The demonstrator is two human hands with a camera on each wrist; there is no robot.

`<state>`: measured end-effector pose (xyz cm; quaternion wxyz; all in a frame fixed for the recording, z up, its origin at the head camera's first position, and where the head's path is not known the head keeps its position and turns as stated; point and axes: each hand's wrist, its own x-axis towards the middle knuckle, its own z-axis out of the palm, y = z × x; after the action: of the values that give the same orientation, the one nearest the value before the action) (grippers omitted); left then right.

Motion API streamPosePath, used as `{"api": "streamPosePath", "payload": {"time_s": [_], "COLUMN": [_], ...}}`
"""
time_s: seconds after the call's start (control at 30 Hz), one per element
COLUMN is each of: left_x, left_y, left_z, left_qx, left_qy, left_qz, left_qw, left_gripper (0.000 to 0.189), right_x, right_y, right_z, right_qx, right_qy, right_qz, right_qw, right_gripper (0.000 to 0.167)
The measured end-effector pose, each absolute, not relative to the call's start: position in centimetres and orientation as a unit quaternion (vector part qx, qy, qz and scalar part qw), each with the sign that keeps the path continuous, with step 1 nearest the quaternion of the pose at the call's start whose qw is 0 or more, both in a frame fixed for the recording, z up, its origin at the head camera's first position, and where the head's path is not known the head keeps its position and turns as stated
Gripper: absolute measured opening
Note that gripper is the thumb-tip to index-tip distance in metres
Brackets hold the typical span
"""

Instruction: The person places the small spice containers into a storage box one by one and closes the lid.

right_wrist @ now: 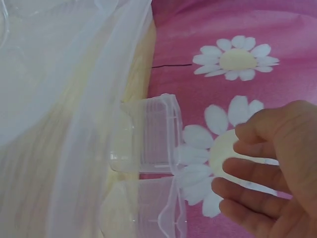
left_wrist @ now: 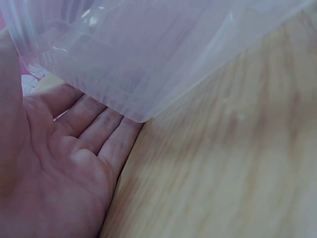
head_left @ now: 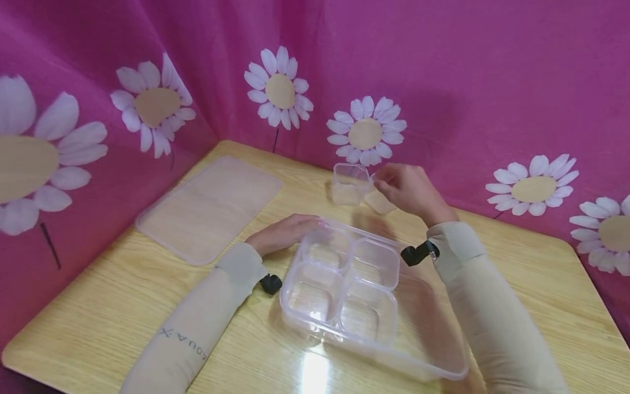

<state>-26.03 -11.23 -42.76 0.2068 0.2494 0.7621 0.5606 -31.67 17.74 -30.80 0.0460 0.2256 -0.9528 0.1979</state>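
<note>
A large clear plastic box (head_left: 428, 364) stands on the table, with several square inner containers (head_left: 369, 262) set together toward its left end. My left hand (head_left: 285, 232) lies at the box's far left corner. In the left wrist view, the straight fingers (left_wrist: 111, 136) of that hand touch the corner from below. Behind the box stand two small clear containers, one on the left (head_left: 350, 189) and one on the right (head_left: 380, 201). Over the right one hovers my right hand (head_left: 410, 189), its fingers loosely bent and apart from the container (right_wrist: 148, 136) in the right wrist view.
A flat translucent lid (head_left: 211, 208) lies on the wooden table (head_left: 521, 273), left of the box. Pink cloth (head_left: 443, 71) with printed daisies hangs along the back and left edges, close behind the small containers.
</note>
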Motion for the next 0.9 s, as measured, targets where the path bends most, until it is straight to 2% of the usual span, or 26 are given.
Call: {"api": "streamPosePath", "payload": {"time_s": [0.27,0.5,0.63,0.9], "left_x": [-26.0,-26.0,-25.9,-25.8], "left_y": [-11.0,-11.3,-11.4,-11.2], "left_z": [-42.7,-42.7,-42.8,-42.5], "left_qx": [0.251,0.247,0.247,0.246], "left_qy": [0.764,0.779,0.779,0.777], "left_qz": [0.557,0.542,0.542,0.543], "left_qw": [0.207,0.196,0.196,0.201], "left_gripper": [0.049,0.049,0.048,0.049], "right_x": [-33.1,-33.5,-33.6,-33.6], "right_y": [17.7,18.6,18.8,18.9], "right_z": [-32.0,-33.0,-33.6,-33.7], "right_qx": [0.172,0.165,0.176,0.168], "right_qy": [-0.961,-0.964,-0.962,-0.966], "right_qz": [0.21,0.209,0.204,0.194], "right_qw": [0.048,-0.015,-0.036,-0.034], "right_gripper": [0.039,0.047,0.047,0.043]}}
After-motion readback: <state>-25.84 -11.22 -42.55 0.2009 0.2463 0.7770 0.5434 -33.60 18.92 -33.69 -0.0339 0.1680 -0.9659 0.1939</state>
